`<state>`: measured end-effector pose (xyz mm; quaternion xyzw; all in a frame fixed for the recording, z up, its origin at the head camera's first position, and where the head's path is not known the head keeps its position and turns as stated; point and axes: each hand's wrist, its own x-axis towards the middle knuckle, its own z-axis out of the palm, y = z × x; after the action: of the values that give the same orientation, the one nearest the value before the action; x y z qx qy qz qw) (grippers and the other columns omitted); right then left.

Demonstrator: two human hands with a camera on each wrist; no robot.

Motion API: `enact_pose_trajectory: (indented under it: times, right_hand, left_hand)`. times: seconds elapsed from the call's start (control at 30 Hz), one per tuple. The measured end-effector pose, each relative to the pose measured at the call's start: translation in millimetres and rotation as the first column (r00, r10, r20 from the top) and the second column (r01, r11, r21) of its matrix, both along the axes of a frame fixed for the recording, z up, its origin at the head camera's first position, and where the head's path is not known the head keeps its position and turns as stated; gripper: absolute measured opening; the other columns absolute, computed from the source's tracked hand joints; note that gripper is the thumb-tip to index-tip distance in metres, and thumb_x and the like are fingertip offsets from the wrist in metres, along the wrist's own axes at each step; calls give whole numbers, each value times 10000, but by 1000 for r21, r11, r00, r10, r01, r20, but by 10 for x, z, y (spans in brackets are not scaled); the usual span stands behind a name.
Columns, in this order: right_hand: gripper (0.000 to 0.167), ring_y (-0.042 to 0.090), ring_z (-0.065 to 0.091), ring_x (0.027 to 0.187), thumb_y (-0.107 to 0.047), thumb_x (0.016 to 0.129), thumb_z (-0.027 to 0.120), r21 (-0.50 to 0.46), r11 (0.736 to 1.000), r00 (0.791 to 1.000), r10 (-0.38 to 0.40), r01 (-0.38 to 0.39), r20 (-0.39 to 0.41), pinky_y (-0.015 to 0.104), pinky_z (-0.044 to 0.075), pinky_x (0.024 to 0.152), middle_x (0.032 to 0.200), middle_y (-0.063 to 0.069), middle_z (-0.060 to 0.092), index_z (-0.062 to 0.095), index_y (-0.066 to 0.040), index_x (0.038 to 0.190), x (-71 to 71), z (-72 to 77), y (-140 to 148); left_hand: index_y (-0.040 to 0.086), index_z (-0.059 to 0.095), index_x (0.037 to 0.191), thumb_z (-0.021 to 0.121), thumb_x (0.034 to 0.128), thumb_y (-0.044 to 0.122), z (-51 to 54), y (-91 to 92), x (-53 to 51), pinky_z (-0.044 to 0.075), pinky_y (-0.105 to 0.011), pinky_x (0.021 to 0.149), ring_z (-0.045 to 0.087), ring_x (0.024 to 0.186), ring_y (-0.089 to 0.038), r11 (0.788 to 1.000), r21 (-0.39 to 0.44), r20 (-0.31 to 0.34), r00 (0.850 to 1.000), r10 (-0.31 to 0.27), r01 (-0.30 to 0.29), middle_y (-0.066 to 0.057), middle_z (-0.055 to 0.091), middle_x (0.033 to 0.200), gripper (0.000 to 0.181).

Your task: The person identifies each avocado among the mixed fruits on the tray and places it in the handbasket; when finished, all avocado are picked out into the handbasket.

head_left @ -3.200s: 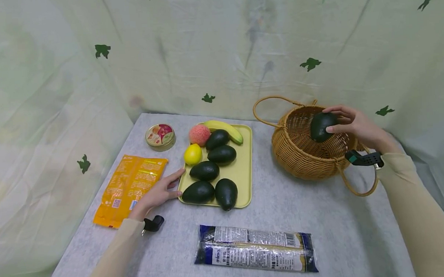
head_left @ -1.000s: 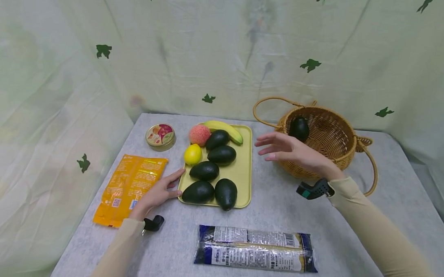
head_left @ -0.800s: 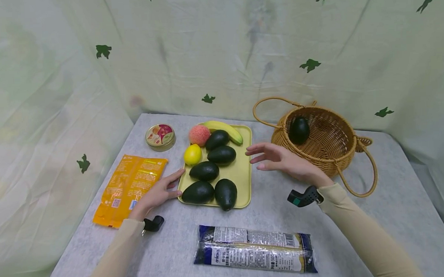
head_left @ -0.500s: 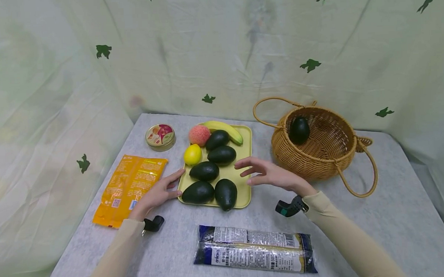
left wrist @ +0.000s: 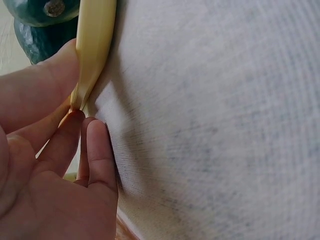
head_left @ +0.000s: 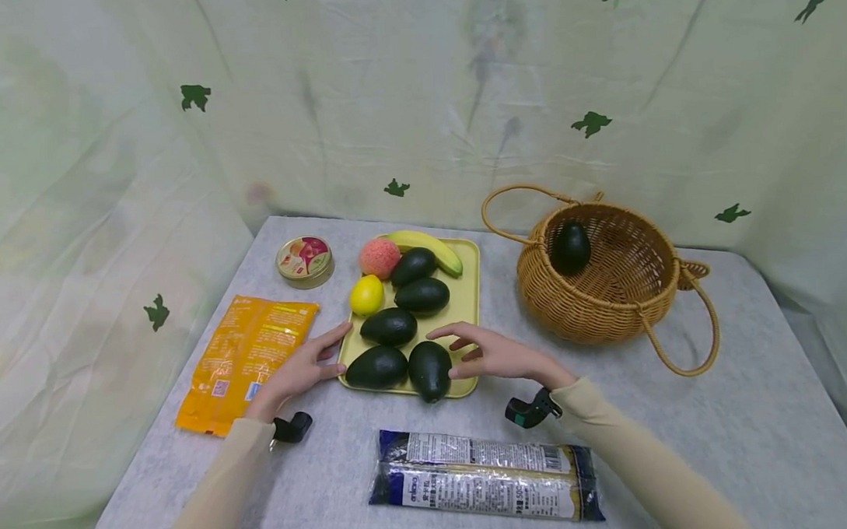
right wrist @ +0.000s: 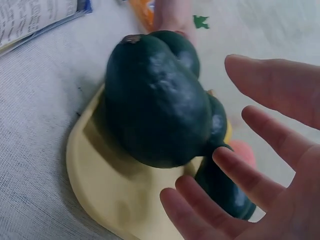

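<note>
At right side of yellow tray [head_left: 465,302], right hand [head_left: 491,354], back from wicker basket [head_left: 586,321] where single avocado [head_left: 572,248] lay, hung wide beside front-right avocado [head_left: 429,373]; left hand [head_left: 304,370] touched tray edge, fingers loose; transfer seemed under way, four more avocados [head_left: 389,327] waiting
</note>
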<state>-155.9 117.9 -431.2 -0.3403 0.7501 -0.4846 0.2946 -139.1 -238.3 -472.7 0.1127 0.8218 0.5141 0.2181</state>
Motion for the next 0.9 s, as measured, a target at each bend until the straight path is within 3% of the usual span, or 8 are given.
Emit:
enact_pose_trajectory:
  times: [0.2,0.47,0.73,0.9]
  right_hand:
    - [563,308,422,1237,-166,891,681,0,1000,998,18,-18,-60,507,422,959,1424,88,393,459,-102,1404,27,-46,-125]
    - [545,224,401,1245,-195,878,703,46,999,994,8,-3,-112,401,457,923,1420,76,410,505,-102,1377,49,-96,-247]
    - [544,211,396,1238,-224,852,735,69,997,989,-17,27,-147,397,375,1004,1367,40,469,536,-103,1344,76,-113,-352]
    - [520,185,433,1182,-183,810,768,48,996,994,-68,72,-83,393,375,988,1309,-4,487,577,-148,1292,65,-130,-308]
  left_hand:
    - [75,262,1515,622,918,53,36,10,19,196,-531,1111,230,1390,-384,1000,-5,8,1000,14,-14,-148,178,1569,697]
    - [61,263,1511,622,919,56,72,13,29,196,-537,1108,229,1388,-393,1000,-4,-8,1000,4,-4,-164,180,1564,692]
    - [84,260,1517,622,924,74,33,4,17,213,-529,1106,243,1385,-388,1000,-23,-9,1000,5,-5,-146,176,1570,695]
    - [97,256,1520,627,924,90,20,4,23,217,-525,1107,247,1385,-382,1000,-25,-10,1000,6,-6,-140,173,1572,702]
